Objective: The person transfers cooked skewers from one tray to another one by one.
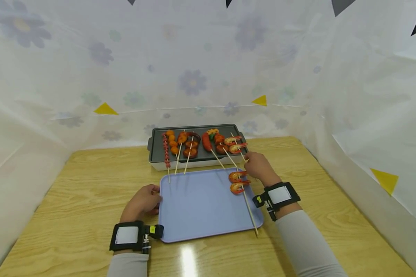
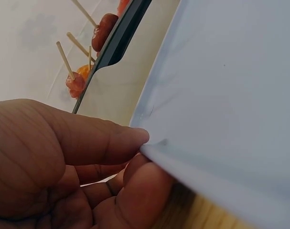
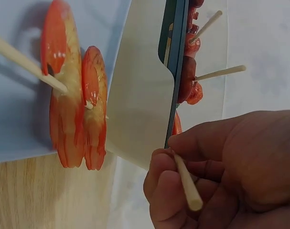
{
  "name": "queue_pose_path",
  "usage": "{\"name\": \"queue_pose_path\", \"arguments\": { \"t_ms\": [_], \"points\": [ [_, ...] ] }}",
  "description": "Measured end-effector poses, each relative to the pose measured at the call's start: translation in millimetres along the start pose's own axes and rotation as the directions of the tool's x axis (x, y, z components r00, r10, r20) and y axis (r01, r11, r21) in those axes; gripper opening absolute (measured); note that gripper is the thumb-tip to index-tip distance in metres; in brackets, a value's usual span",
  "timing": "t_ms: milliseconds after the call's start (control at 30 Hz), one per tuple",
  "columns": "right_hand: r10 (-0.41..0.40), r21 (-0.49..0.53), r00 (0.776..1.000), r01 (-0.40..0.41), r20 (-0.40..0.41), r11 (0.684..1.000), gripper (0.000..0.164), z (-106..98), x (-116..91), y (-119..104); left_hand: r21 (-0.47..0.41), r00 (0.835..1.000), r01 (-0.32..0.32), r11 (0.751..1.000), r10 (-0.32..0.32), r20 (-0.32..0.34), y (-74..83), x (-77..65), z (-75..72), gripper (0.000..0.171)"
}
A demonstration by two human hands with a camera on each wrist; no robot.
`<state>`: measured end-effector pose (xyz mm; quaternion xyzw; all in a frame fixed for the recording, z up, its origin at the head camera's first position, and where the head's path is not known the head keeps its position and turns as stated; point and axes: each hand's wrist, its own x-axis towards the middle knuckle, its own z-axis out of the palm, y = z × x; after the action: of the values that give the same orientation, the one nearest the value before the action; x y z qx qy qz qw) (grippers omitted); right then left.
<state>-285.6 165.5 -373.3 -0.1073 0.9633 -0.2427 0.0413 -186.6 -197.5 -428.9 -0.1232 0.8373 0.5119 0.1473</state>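
My left hand (image 1: 146, 200) pinches the left rim of a pale blue tray (image 1: 197, 209), thumb on top and fingers underneath, as the left wrist view shows. At the right end of the grill (image 1: 156, 148), my right hand (image 1: 260, 167) pinches the wooden stick of a shrimp skewer (image 1: 236, 147). Its two shrimps are over the grill plate; in the right wrist view the stick's end (image 3: 187, 186) sticks out past the fingers. Another shrimp skewer (image 1: 238, 182) lies along the tray's right side, its stick reaching over the near rim.
Several more skewers lie on the grill: sausage pieces (image 1: 190, 153), orange balls (image 1: 173, 142), a thin pink skewer (image 1: 166, 152) and a red sausage (image 1: 206, 141). Their sticks point toward the tray. Behind the wooden table (image 1: 100, 184) hangs a flowered white sheet (image 1: 194, 57).
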Motion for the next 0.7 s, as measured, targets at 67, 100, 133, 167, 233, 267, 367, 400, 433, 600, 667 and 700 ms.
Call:
{"name": "queue_pose_path", "arguments": {
  "t_ms": [67, 100, 133, 167, 233, 267, 367, 400, 433, 600, 667, 700],
  "points": [
    [0.000, 0.001, 1.000, 0.000, -0.005, 1.000, 0.033, -0.6, -1.2, -0.8, 0.000, 1.000, -0.003, 1.000, 0.003, 0.000, 0.2, 0.6, 0.3, 0.035],
    [0.001, 0.003, 1.000, -0.001, -0.006, 1.000, 0.030, -0.7, -1.4, -1.1, 0.000, 1.000, -0.002, 1.000, 0.002, 0.000, 0.3, 0.7, 0.5, 0.035],
    [0.004, 0.002, 1.000, -0.004, -0.008, 1.000, 0.027, -0.3, -1.5, -1.0, 0.000, 1.000, -0.002, 1.000, 0.002, 0.000, 0.3, 1.1, 0.6, 0.035],
    [0.006, 0.005, 1.000, -0.006, -0.008, 1.000, 0.023, 0.5, -1.4, -0.6, 0.000, 1.000, -0.002, 1.000, 0.002, 0.000, 0.4, 1.3, 0.7, 0.035],
    [0.017, 0.018, 1.000, -0.017, -0.003, 1.000, 0.017, 2.4, -1.6, 0.2, -0.001, 1.000, 0.001, 1.000, -0.001, 0.000, 0.7, 1.2, 0.8, 0.035],
    [0.025, 0.025, 1.000, -0.025, 0.001, 0.999, 0.014, 3.6, -1.7, 0.8, -0.002, 1.000, 0.002, 1.000, -0.002, -0.001, 0.8, 1.1, 0.8, 0.035],
    [0.052, 0.062, 0.998, -0.053, 0.027, 0.997, 0.010, 7.5, -2.4, 3.2, -0.002, 1.000, 0.005, 1.000, -0.005, -0.001, 1.1, 0.4, 0.5, 0.036],
    [0.057, 0.067, 0.998, -0.059, 0.035, 0.996, 0.010, 8.6, -2.5, 4.0, -0.002, 1.000, 0.007, 1.000, -0.007, -0.002, 1.3, 0.1, 0.4, 0.036],
    [0.060, 0.067, 0.997, -0.063, 0.041, 0.996, 0.009, 9.8, -2.5, 4.8, 0.000, 1.000, 0.004, 1.000, -0.004, -0.001, 1.4, 0.2, 0.3, 0.036],
    [0.046, 0.046, 0.998, -0.048, 0.050, 0.998, 0.009, 15.1, -1.1, 9.0, 0.013, 1.000, -0.001, 1.000, 0.001, 0.002, 1.7, 0.9, 0.0, 0.035],
    [0.030, 0.038, 0.999, -0.031, 0.046, 0.999, 0.009, 17.0, -0.7, 10.5, 0.018, 1.000, 0.001, 1.000, -0.001, 0.001, 1.6, 0.8, -0.1, 0.035],
    [0.023, 0.035, 0.999, -0.025, 0.044, 0.999, 0.009, 17.8, -0.6, 11.0, 0.019, 1.000, 0.002, 1.000, -0.002, 0.001, 1.5, 0.7, -0.1, 0.035]
  ]
}}
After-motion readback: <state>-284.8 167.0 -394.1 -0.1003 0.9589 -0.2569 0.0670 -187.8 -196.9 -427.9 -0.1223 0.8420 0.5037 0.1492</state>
